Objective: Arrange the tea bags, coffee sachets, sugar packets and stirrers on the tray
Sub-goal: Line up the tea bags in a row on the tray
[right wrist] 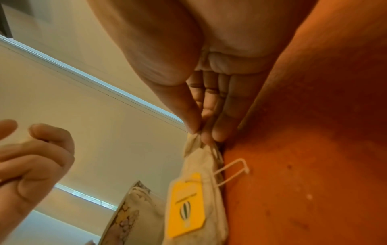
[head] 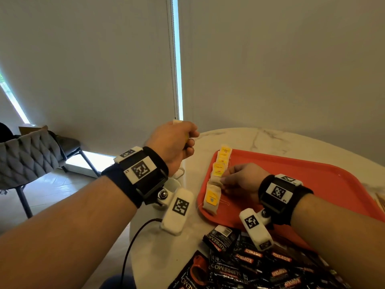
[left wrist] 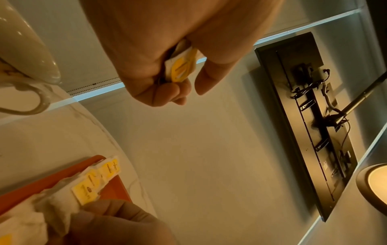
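A: Right hand (head: 239,180) pinched a soft, light paper tea bag (right wrist: 194,140) in the row on the red plastic tray (head: 312,184).
B: Left hand (head: 173,144) curled round spare yellow-tagged tea bags (left wrist: 181,66) above the table; take them by the paper edge, probably not the string.

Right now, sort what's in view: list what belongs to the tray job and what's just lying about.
Job: tray; tea bags rowed along its left edge; spare tea bags in the left hand; right hand pinching one row bag; coffee sachets.

Lying about: cup; chair; cable.
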Demonstrator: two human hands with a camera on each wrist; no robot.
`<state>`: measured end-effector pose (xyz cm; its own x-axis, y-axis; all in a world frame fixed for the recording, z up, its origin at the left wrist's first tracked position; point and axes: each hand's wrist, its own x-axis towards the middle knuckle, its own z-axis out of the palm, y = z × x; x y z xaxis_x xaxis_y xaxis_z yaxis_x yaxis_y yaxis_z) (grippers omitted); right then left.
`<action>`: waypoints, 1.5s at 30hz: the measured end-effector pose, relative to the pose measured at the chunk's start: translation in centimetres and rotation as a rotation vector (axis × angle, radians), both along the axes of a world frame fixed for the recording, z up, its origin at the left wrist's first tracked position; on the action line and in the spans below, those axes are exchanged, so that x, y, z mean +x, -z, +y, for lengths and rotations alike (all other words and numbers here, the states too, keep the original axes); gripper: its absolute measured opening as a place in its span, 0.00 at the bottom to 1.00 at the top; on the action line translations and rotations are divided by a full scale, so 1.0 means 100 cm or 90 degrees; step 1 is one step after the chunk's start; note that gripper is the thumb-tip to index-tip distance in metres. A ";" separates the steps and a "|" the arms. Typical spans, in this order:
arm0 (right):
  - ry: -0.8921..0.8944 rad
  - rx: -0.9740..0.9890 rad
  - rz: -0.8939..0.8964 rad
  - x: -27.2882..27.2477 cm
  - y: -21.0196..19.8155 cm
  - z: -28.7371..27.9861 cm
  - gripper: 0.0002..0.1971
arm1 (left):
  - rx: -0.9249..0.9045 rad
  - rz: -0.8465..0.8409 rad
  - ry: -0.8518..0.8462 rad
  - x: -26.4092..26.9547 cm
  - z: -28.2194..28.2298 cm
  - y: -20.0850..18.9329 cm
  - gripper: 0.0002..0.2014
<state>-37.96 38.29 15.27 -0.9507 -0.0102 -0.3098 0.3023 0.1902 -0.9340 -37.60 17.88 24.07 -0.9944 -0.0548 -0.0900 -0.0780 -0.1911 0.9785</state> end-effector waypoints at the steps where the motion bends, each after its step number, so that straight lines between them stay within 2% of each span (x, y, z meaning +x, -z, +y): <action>1: -0.001 0.002 -0.003 0.000 0.001 0.000 0.06 | 0.010 -0.002 0.007 0.001 0.000 -0.001 0.06; 4: -0.005 0.004 -0.004 -0.002 0.002 0.000 0.06 | 0.056 -0.017 0.035 0.005 0.001 0.000 0.07; 10: -0.015 0.039 0.011 0.000 -0.010 0.010 0.05 | 0.183 -0.073 0.144 0.012 0.009 0.004 0.16; 13: 0.026 0.031 0.083 -0.001 -0.015 0.019 0.03 | 0.142 -0.093 0.166 0.015 0.015 0.008 0.13; 15: 0.024 -0.024 0.142 0.001 -0.021 0.023 0.02 | 0.108 -0.111 0.175 0.016 0.020 0.011 0.11; 18: -0.014 -0.079 0.246 0.009 -0.031 0.025 0.03 | 0.066 -0.136 0.207 0.018 0.027 0.012 0.11; 22: -0.123 -0.032 0.356 0.018 -0.039 0.024 0.12 | -0.011 -0.132 0.263 0.022 0.038 0.006 0.14; 24: -0.147 -0.005 0.371 0.018 -0.039 0.026 0.12 | -0.020 -0.142 0.262 0.021 0.043 0.003 0.18; 26: -0.126 0.001 0.370 0.016 -0.038 0.030 0.09 | -0.027 -0.150 0.270 0.019 0.046 0.000 0.19; 29: -0.070 -0.099 0.324 0.011 -0.033 0.035 0.06 | -0.039 -0.131 0.290 0.013 0.048 0.000 0.18; 32: -0.027 -0.318 0.224 0.009 -0.031 0.039 0.09 | -0.065 -0.096 0.262 0.007 0.053 0.004 0.16; 34: -0.027 -0.398 0.191 0.011 -0.030 0.040 0.12 | -0.125 -0.053 0.213 0.004 0.057 0.007 0.10; 36: -0.038 -0.435 0.175 0.013 -0.029 0.038 0.09 | -0.163 -0.009 0.175 0.002 0.062 0.010 0.06; 39: -0.049 -0.398 0.166 0.016 -0.029 0.034 0.04 | -0.192 0.053 0.152 0.002 0.068 0.010 0.04; 41: -0.051 -0.351 0.181 0.016 -0.028 0.033 0.04 | -0.234 0.084 0.131 0.001 0.070 0.008 0.02; 45: -0.032 -0.271 0.262 0.016 -0.028 0.036 0.05 | -0.327 0.094 0.097 -0.001 0.067 0.005 0.05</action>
